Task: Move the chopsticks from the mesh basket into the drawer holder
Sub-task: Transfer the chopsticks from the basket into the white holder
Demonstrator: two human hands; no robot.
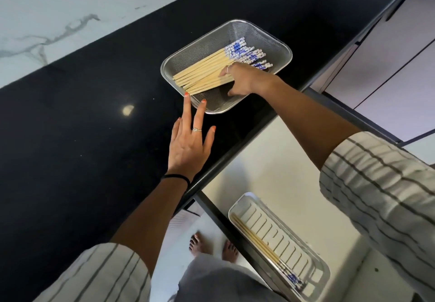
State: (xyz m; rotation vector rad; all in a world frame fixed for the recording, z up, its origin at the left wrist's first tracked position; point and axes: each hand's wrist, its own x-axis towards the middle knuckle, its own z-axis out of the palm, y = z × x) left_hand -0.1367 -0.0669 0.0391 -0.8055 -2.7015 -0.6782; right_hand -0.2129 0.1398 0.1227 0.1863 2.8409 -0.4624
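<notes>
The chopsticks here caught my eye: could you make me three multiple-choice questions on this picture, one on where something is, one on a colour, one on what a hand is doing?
1. Where does the mesh basket sit?
A. on the black counter
B. inside the drawer
C. on the floor

2. What colour is the pattern on the chopsticks' thick ends?
A. red
B. blue
C. green

3. What is the left hand doing?
A. gripping a bundle of chopsticks
B. clenched in a fist
C. fingers straight, tips touching the basket's rim

Answers:
1. A: the basket stands on the black counter, while the drawer holder lies lower down in the open drawer.
2. B: the decorated ends are blue on white.
3. C: the left hand's fingers are stretched out to the basket's near edge; the right hand is the one reaching in on the chopsticks.
</notes>
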